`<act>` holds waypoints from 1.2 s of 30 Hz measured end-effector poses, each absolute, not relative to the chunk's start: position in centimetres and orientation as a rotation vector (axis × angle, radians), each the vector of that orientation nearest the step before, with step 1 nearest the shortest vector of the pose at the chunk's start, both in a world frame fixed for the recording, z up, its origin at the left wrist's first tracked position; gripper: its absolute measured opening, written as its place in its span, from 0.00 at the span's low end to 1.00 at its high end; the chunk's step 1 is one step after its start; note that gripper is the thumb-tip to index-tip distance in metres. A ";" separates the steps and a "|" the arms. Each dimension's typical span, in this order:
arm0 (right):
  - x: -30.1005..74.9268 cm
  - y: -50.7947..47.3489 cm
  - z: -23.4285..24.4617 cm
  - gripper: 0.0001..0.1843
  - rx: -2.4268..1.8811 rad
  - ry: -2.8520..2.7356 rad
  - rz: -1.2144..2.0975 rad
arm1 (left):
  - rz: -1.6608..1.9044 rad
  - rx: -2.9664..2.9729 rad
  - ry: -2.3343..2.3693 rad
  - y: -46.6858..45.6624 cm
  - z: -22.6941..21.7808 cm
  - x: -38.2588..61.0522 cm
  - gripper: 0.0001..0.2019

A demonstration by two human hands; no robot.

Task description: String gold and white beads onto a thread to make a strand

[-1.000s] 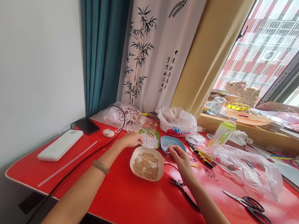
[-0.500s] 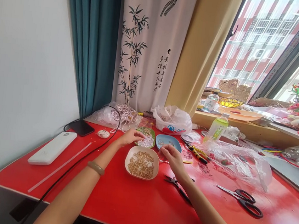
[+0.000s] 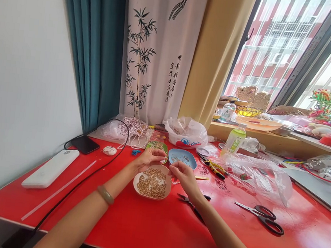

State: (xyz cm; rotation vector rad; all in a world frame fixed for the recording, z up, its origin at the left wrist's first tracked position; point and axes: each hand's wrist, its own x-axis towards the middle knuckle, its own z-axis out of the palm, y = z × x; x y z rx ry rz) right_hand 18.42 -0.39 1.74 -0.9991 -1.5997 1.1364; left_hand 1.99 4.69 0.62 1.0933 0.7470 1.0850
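My left hand (image 3: 151, 159) is closed in a pinch above the back edge of a cream dish (image 3: 135, 190) of gold beads (image 3: 152, 184); whatever its fingertips hold is too small to make out. Close by on the right, my right hand (image 3: 184, 177) also pinches something tiny that I cannot name. A short bit of pinkish beads (image 3: 175, 182) shows below its fingers. Behind the hands are a green dish (image 3: 149, 144) with pale beads, partly covered by my left hand, and a blue dish (image 3: 192, 156) with a few small pieces. Black-handled pliers (image 3: 189, 202) lie under my right forearm.
Scissors (image 3: 262, 217) and yellow-black pliers (image 3: 215, 168) lie to the right, near a crumpled plastic bag (image 3: 263, 173) and a bottle (image 3: 235, 140). A white power bank (image 3: 50, 168), a phone (image 3: 85, 144) and a black cable (image 3: 89, 177) are at left. Bead strands (image 3: 135, 128) sit behind.
My left hand has come right and a little down, toward my right hand, so their fingertips are now closer together. The camera view has shifted slightly to the right.
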 end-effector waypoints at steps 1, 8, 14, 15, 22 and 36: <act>18.4 -0.4 1.8 0.08 -1.000 -1.593 1.137 | 1.083 1.090 0.742 4.7 0.6 2.0 0.12; 18.4 -0.4 1.8 0.06 -1.019 -1.566 1.181 | 1.061 1.096 0.702 4.2 0.7 2.3 0.11; 18.4 -0.3 1.8 0.06 -1.034 -1.570 1.193 | 1.030 1.124 0.684 4.1 0.8 2.3 0.12; 18.5 -0.2 1.8 0.05 -1.035 -1.570 1.191 | 1.027 1.126 0.681 4.1 0.8 2.3 0.12; 18.5 -0.1 1.5 0.06 -1.058 -1.570 1.189 | 1.028 1.142 0.684 4.3 0.6 2.3 0.11; 18.6 0.1 1.4 0.04 -1.095 -1.579 1.174 | 1.053 1.289 0.753 4.1 0.7 2.6 0.12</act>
